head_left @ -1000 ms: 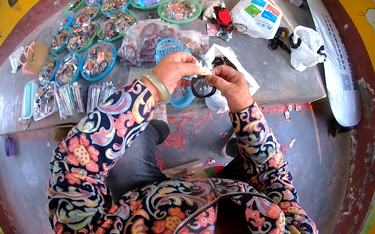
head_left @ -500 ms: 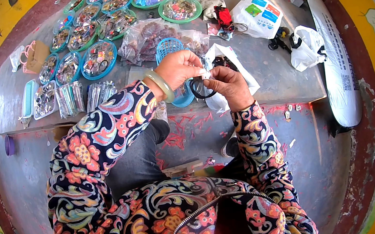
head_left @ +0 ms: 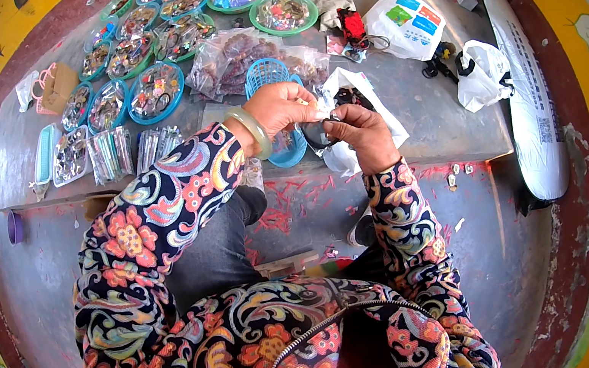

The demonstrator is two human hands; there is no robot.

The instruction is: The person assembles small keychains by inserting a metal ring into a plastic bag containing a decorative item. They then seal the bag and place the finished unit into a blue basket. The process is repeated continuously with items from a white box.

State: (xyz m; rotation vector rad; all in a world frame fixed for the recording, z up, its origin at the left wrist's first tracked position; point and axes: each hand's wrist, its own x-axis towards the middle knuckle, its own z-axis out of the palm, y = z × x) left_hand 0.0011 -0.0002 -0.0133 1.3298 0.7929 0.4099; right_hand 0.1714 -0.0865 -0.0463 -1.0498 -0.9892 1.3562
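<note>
My left hand [head_left: 280, 112], with a pale bangle [head_left: 254, 133] at the wrist, pinches a small white piece in its closed fingertips. Against it presses my right hand [head_left: 364, 136], its thumb and finger closed on a black elastic loop that looks like a hair tie [head_left: 312, 137]. The fingers hide where the loop and the white piece meet. Just beyond and below them are blue plastic baskets [head_left: 290, 155]. An open white plastic bag [head_left: 386, 117] with dark things inside lies behind my right hand.
Several round baskets [head_left: 157, 93] of small trinkets cover the far left of the grey platform [head_left: 449, 136]. Clear bags of purplish items [head_left: 236, 58], more white plastic bags [head_left: 481, 73] and a long silvery package [head_left: 528, 101] lie farther out and right. Red scraps litter the floor.
My fingertips have drawn closer together over the white piece, covering more of it. The black loop has shifted slightly and shows less. Everything else stays in place.
</note>
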